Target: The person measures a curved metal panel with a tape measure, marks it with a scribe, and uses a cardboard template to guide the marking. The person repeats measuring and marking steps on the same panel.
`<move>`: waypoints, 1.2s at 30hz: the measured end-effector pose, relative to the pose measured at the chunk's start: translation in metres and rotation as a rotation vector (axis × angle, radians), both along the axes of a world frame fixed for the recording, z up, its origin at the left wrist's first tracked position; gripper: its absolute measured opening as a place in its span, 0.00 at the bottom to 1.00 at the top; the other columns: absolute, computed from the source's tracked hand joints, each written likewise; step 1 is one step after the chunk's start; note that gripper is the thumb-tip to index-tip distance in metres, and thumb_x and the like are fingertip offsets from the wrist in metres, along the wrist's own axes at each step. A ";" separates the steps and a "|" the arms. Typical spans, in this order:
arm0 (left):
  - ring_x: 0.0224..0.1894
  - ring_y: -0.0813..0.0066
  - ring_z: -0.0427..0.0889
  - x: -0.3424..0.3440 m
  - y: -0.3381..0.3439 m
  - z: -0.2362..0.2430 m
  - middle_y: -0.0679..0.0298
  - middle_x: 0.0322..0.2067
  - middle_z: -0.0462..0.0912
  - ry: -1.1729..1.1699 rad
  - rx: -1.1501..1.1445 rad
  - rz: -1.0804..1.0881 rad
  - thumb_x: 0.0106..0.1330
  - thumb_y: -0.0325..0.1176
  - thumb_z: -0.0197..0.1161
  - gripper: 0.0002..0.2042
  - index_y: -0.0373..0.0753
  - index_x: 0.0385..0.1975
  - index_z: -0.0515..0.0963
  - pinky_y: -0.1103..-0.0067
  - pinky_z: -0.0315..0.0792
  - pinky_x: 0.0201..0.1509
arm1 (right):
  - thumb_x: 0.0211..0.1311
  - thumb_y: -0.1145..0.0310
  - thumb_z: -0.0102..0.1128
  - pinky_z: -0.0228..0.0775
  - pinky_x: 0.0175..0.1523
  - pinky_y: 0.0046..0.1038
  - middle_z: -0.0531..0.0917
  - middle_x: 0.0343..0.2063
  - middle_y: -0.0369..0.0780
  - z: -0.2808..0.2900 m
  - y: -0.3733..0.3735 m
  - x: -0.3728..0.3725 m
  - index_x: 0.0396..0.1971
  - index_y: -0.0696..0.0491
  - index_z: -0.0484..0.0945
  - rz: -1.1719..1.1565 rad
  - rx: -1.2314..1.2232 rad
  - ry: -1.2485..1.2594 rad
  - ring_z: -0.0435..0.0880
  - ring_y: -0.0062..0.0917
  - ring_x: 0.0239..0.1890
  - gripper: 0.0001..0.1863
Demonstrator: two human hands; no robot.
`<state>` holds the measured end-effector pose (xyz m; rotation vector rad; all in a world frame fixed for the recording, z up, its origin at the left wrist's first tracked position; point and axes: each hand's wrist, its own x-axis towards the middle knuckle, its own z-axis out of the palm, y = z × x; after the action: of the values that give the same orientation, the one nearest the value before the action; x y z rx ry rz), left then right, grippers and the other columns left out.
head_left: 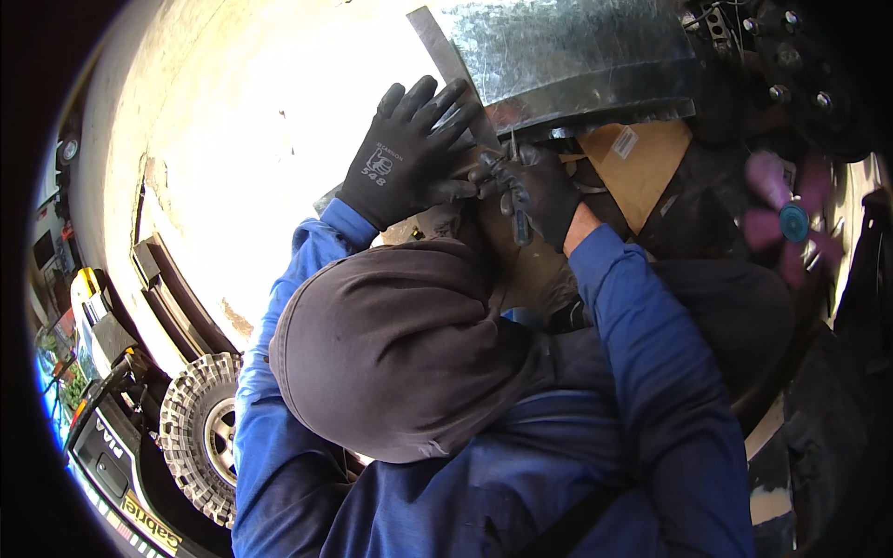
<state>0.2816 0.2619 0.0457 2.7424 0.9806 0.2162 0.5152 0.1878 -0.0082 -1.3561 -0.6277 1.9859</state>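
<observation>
My left hand [400, 163], in a black work glove, lies flat with its fingers spread. Its fingertips press on a flat metal straightedge [446, 63] that slants along the left end of a shiny sheet of metal [577, 60]. My right hand [542, 191], also gloved in black, is closed around a slim pointed tool [522, 227], perhaps a scriber. Its thin tip points away from me, beside the straightedge's near end and the sheet's lower left corner. The grip's middle is hidden by my fingers.
A brown cardboard piece [637, 167] lies under the sheet's near edge. On the right is a pink fan [791, 221] with a teal hub, below dark bolted machinery [791, 65]. At left stand a knobbly tyre [200, 437] and a vehicle. My bent knee [400, 353] is close below my hands.
</observation>
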 end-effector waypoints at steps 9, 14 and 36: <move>0.79 0.42 0.70 0.006 -0.002 -0.003 0.54 0.78 0.73 0.001 0.058 -0.032 0.68 0.54 0.77 0.35 0.47 0.73 0.78 0.47 0.61 0.83 | 0.81 0.62 0.66 0.78 0.28 0.23 0.94 0.44 0.40 -0.002 -0.002 -0.001 0.55 0.56 0.83 0.001 0.011 -0.041 0.94 0.22 0.37 0.14; 0.78 0.44 0.71 0.007 -0.003 0.000 0.56 0.77 0.74 0.012 0.082 -0.039 0.68 0.54 0.77 0.33 0.48 0.70 0.80 0.48 0.63 0.83 | 0.80 0.65 0.67 0.76 0.27 0.24 0.93 0.42 0.39 -0.004 -0.002 0.000 0.52 0.55 0.84 -0.028 0.037 -0.006 0.93 0.21 0.35 0.11; 0.77 0.46 0.73 0.006 -0.002 -0.007 0.59 0.76 0.75 0.046 0.122 -0.042 0.67 0.51 0.78 0.33 0.51 0.71 0.79 0.49 0.66 0.82 | 0.76 0.60 0.73 0.70 0.25 0.24 0.89 0.28 0.36 0.006 0.000 0.001 0.48 0.53 0.83 -0.008 0.079 -0.169 0.80 0.17 0.20 0.14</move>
<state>0.2878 0.2601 0.0388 2.8883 0.9500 0.2134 0.5164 0.1881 -0.0021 -1.4851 -0.7687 1.8333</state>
